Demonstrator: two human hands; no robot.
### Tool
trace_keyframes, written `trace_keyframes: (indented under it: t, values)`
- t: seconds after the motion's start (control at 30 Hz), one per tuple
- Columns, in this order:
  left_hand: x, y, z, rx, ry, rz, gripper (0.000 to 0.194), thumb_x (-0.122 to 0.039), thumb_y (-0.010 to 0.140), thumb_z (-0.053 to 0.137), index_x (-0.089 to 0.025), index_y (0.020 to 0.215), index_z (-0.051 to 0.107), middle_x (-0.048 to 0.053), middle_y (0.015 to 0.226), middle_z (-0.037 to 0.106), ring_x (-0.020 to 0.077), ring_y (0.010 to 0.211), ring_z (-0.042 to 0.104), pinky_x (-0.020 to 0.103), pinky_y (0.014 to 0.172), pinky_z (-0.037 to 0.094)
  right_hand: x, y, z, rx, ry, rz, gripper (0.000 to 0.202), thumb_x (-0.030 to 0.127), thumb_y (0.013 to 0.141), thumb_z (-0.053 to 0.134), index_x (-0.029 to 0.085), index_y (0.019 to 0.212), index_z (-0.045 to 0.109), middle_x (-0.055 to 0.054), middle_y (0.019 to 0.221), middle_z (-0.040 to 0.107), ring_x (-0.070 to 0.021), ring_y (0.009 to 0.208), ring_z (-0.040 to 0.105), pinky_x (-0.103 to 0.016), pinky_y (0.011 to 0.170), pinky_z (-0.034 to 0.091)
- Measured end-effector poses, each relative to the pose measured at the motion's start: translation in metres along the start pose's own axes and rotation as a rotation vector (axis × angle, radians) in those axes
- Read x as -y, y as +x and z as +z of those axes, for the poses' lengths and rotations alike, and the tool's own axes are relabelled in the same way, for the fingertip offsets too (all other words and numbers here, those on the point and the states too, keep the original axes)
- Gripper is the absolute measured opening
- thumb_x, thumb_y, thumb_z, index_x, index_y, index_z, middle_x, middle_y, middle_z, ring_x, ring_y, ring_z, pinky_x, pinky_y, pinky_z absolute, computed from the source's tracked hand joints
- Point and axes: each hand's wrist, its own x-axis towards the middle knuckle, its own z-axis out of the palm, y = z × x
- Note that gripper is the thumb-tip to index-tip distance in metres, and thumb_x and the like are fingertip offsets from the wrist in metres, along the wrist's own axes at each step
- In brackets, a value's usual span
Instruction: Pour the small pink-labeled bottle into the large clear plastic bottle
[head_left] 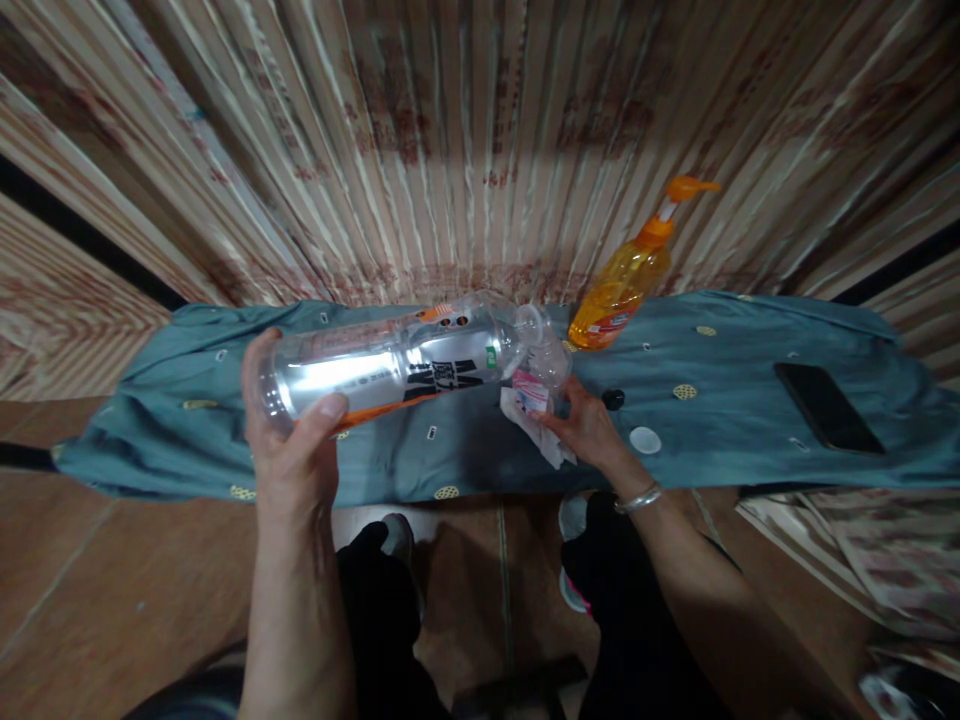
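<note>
My left hand (292,420) is wrapped round the base of a large clear plastic bottle (345,375) with a silver, black and orange label. The bottle lies nearly level, its neck pointing right. At its mouth is a small clear plastic container (550,358), tilted; whether they touch is hard to tell. My right hand (589,422) has its fingers closed at the lower right edge of the small container. Beneath the container, beside my right fingertips, a crumpled white tissue (536,430) shows, with a pink and blue patch above it.
An orange pump bottle (619,290) stands behind, to the right. A black cap (613,400), a white disc (645,440) and a black phone (829,408) lie on the teal cloth (390,455). A pleated curtain (465,150) hangs behind it.
</note>
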Motion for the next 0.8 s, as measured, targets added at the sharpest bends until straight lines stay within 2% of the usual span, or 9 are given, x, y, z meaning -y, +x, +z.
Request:
trace_keyframes:
  t: [0.13,0.4,0.53,0.63,0.8]
  values:
    - [-0.0013,0.0003,0.0007,0.010,-0.015,0.012,0.094,-0.067,0.060,0.107,-0.049,0.148,0.078,0.002,0.131,0.072,0.0352,0.124,0.071,0.067,0.125,0.052,-0.0023,-0.0001,0.0015,-0.005,0.014,-0.014,0.045,0.044,0.090,0.090,0.023,0.125,0.071,-0.012,0.107,0.087,-0.0382,0.097,0.085,-0.046,0.083,0.066]
    - [-0.0043,0.0012,0.0029,0.005,-0.025,0.020,0.096,-0.068,0.057,0.109,-0.048,0.146,0.080,0.001,0.131,0.071,0.0319,0.121,0.070,0.061,0.123,0.054,0.0006,0.0000,0.0011,-0.002,0.003,0.020,0.044,0.044,0.089,0.090,0.025,0.123,0.071,-0.011,0.108,0.087,-0.0380,0.099,0.086,-0.046,0.086,0.066]
    - [-0.0041,0.0010,0.0025,0.006,-0.006,0.023,0.096,-0.069,0.058,0.108,-0.047,0.147,0.078,0.002,0.131,0.071,0.0335,0.122,0.071,0.064,0.122,0.055,0.0010,-0.0003,0.0016,0.000,-0.006,0.023,0.041,0.044,0.089,0.089,0.025,0.121,0.071,-0.008,0.100,0.085,-0.0357,0.094,0.085,-0.042,0.081,0.064]
    - [-0.0035,0.0008,0.0017,0.016,0.010,0.020,0.097,-0.070,0.059,0.106,-0.048,0.149,0.076,0.003,0.134,0.072,0.0361,0.126,0.072,0.067,0.123,0.054,0.0011,-0.0003,0.0012,-0.001,-0.001,0.016,0.043,0.043,0.089,0.089,0.024,0.123,0.071,-0.008,0.103,0.086,-0.0359,0.095,0.085,-0.043,0.083,0.064]
    - [-0.0025,0.0012,0.0017,0.011,0.015,0.036,0.096,-0.071,0.060,0.106,-0.047,0.149,0.076,0.002,0.132,0.071,0.0344,0.123,0.073,0.066,0.124,0.055,0.0004,-0.0002,0.0002,0.012,-0.002,0.029,0.045,0.047,0.089,0.091,0.023,0.123,0.072,-0.010,0.105,0.087,-0.0370,0.097,0.085,-0.044,0.084,0.065]
